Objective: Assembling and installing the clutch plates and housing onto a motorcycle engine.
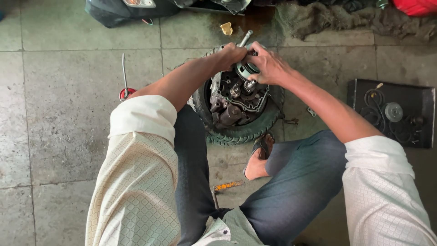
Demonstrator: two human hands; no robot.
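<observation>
Both hands closed over engine on tyre.
Left hand [232,53] and right hand [268,66] gripping round clutch gear [246,71] of open engine [236,98]; steel shaft [246,38] pointing up-right, away.

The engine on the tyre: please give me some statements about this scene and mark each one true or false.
1. Both hands, left hand and right hand, are on the engine. True.
2. The engine rests on a wooden bench. False: it sits on a tyre on the floor.
3. A black tray with small parts lies at the right. True.
4. The person wears closed shoes. False: a sandal shows.
</observation>
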